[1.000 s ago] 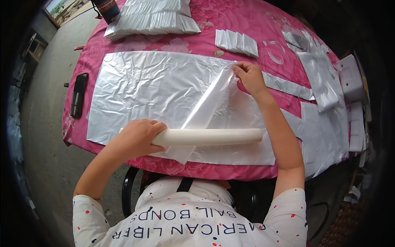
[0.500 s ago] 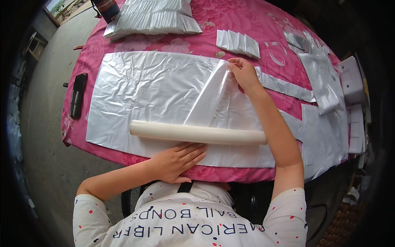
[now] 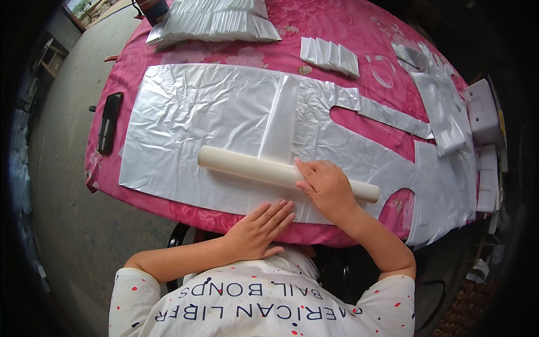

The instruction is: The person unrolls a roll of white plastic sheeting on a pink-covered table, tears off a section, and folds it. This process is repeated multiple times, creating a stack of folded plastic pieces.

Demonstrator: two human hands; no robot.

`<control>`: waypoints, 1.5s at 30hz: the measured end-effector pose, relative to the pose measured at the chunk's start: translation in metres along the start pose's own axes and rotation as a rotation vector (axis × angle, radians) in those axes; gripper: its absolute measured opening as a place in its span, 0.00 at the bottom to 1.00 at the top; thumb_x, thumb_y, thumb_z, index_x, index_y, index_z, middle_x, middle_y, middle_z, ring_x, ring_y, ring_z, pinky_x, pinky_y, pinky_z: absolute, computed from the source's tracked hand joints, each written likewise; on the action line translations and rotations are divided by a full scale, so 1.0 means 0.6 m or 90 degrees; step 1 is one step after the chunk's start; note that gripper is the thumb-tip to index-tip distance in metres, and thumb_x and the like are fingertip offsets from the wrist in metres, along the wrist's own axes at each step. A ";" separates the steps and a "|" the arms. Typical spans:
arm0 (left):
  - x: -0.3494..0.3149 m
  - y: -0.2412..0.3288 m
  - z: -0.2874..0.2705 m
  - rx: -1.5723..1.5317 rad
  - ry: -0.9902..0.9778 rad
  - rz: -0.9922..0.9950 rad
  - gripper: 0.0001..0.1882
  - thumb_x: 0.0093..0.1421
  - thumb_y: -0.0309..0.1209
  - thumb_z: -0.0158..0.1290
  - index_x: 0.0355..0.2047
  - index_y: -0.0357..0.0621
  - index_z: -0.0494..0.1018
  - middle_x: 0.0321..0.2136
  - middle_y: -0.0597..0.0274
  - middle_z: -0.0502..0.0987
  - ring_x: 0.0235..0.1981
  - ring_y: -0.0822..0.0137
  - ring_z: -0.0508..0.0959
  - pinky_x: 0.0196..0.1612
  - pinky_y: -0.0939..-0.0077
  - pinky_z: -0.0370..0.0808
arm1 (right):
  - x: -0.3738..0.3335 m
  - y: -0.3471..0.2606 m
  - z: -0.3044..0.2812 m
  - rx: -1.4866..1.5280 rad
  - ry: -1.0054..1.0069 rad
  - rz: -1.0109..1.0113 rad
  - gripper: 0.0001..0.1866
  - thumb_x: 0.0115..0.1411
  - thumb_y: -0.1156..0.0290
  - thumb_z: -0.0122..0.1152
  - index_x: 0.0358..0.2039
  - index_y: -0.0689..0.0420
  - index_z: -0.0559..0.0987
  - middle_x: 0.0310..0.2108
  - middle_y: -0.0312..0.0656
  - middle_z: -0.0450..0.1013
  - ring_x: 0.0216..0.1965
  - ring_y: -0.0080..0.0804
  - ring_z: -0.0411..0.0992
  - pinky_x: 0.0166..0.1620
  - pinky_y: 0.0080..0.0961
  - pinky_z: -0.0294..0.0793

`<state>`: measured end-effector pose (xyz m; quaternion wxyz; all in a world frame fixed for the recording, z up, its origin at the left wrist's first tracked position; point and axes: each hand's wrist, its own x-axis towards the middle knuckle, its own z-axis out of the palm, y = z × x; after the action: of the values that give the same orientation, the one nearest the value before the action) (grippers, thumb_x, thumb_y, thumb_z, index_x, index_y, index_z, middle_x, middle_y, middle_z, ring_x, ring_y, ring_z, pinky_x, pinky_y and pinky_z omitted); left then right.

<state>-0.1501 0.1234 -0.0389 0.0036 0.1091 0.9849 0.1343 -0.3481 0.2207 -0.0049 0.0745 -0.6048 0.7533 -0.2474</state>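
A glossy silver-white plastic sheet [image 3: 191, 123], cut in a vest-like shape with rounded openings at its right part, lies spread on the table. Across it, slightly tilted, rests a cream-coloured tube [image 3: 247, 167]. My right hand [image 3: 325, 188] grips this tube right of its middle, thumb and fingers wrapped over it. Flat on the near edge of the sheet, my left hand [image 3: 261, 224] has its fingers stretched out and holds nothing. A folded-over flap [image 3: 279, 115] of plastic runs from the tube to the sheet's far edge.
The table has a pink flowered cloth [image 3: 331, 22]. At the far side lie a large pile of folded plastic packets [image 3: 216, 25] and a smaller row of packets [image 3: 330, 57]. A black phone-like object [image 3: 109, 122] is at the left edge; white boxes [image 3: 484, 115] stand at the right.
My right hand has let go of the flap's far end and come down onto the tube. The tube has turned, its right end nearer me. My left hand stays flat at the near edge.
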 end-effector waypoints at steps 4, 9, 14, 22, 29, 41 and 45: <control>0.000 -0.003 -0.002 -0.041 0.008 0.002 0.40 0.58 0.56 0.39 0.60 0.36 0.52 0.62 0.47 0.50 0.64 0.53 0.49 0.63 0.58 0.45 | 0.005 0.078 -0.029 -0.158 0.118 0.034 0.21 0.52 0.68 0.58 0.47 0.58 0.73 0.35 0.41 0.68 0.37 0.38 0.66 0.41 0.32 0.67; 0.002 -0.040 -0.025 -0.179 0.041 0.080 0.41 0.55 0.51 0.48 0.60 0.35 0.51 0.62 0.47 0.49 0.64 0.55 0.49 0.63 0.59 0.45 | 0.011 0.160 -0.073 -0.192 0.212 0.148 0.23 0.49 0.70 0.61 0.47 0.58 0.72 0.35 0.41 0.68 0.36 0.38 0.66 0.40 0.32 0.67; -0.001 -0.047 -0.028 -0.052 -0.018 0.040 0.41 0.51 0.48 0.50 0.59 0.35 0.54 0.61 0.49 0.52 0.63 0.56 0.52 0.63 0.60 0.48 | -0.003 0.054 -0.052 -0.121 0.097 -0.041 0.24 0.45 0.69 0.64 0.46 0.56 0.74 0.36 0.40 0.68 0.36 0.37 0.66 0.41 0.34 0.66; -0.015 -0.009 0.014 0.121 0.059 0.019 0.28 0.54 0.32 0.42 0.56 0.38 0.59 0.60 0.52 0.57 0.61 0.59 0.58 0.61 0.61 0.53 | 0.043 0.012 0.008 -0.024 0.071 -0.126 0.21 0.48 0.67 0.62 0.45 0.54 0.75 0.37 0.39 0.70 0.37 0.37 0.67 0.43 0.34 0.65; -0.014 -0.019 -0.009 0.102 0.023 0.088 0.27 0.56 0.32 0.41 0.57 0.38 0.59 0.60 0.53 0.56 0.62 0.60 0.56 0.62 0.62 0.52 | 0.179 0.109 0.011 -0.118 0.194 -0.112 0.21 0.49 0.69 0.62 0.46 0.55 0.74 0.39 0.40 0.70 0.43 0.39 0.66 0.47 0.34 0.66; -0.053 -0.080 -0.031 -0.107 0.094 0.190 0.20 0.53 0.29 0.48 0.47 0.38 0.69 0.52 0.54 0.67 0.54 0.61 0.67 0.57 0.65 0.65 | 0.014 -0.015 0.035 0.118 -0.096 -0.224 0.24 0.41 0.83 0.54 0.44 0.65 0.72 0.48 0.48 0.66 0.51 0.44 0.63 0.53 0.33 0.65; -0.048 -0.088 -0.042 -0.262 0.151 0.204 0.18 0.51 0.27 0.51 0.45 0.38 0.71 0.49 0.54 0.70 0.53 0.61 0.69 0.55 0.66 0.67 | 0.010 -0.024 0.028 0.142 -0.081 -0.187 0.25 0.41 0.83 0.55 0.44 0.64 0.72 0.47 0.47 0.67 0.49 0.44 0.65 0.51 0.34 0.67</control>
<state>-0.1341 0.0607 -0.0295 -0.1105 0.2436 0.9009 0.3418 -0.3304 0.2083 -0.0119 0.1518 -0.7107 0.6187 -0.2986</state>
